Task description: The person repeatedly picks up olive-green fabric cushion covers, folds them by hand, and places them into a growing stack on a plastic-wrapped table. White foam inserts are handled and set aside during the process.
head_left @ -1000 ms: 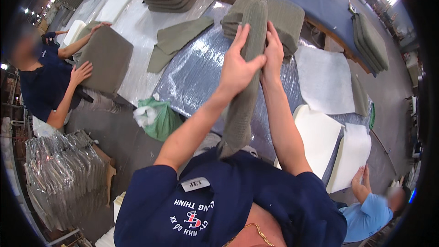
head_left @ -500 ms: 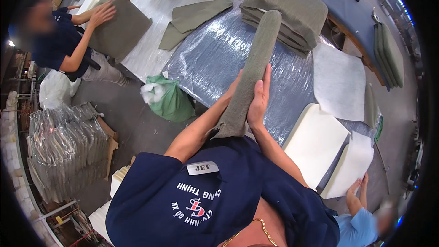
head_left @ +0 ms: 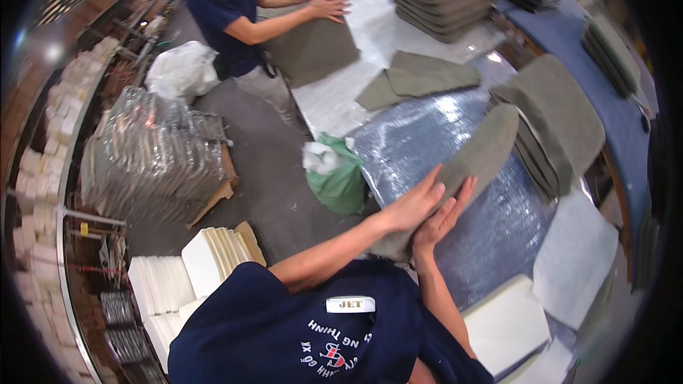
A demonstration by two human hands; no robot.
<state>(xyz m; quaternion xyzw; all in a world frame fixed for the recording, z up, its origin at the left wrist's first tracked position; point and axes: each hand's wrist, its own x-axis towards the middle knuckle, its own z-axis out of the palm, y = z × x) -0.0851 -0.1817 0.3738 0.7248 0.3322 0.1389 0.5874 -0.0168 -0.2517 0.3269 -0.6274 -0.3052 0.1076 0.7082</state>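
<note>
A grey-green fabric-covered seat cushion (head_left: 484, 146) stands on its narrow side in front of my chest, its far end leaning to the right over the plastic-wrapped table. My left hand (head_left: 415, 204) lies across its left side and upper edge with fingers stretched. Against its right side my right hand (head_left: 442, 224) presses with long, straight fingers, close to the left fingertips. The cushion is held between both hands. Its near end is partly hidden behind my left forearm, close to my shirt.
Stacked grey-green cushions (head_left: 562, 121) and flat fabric pieces (head_left: 434, 75) lie on the table (head_left: 398, 135). White foam pads (head_left: 505, 327) are at the near right. A green sack (head_left: 341, 178) stands on the floor at left. Across the table a co-worker (head_left: 231, 21) handles another cushion (head_left: 313, 50).
My view has swung left. The cushion has tilted further to the right, and my left hand has come up over its edge toward the right hand.
</note>
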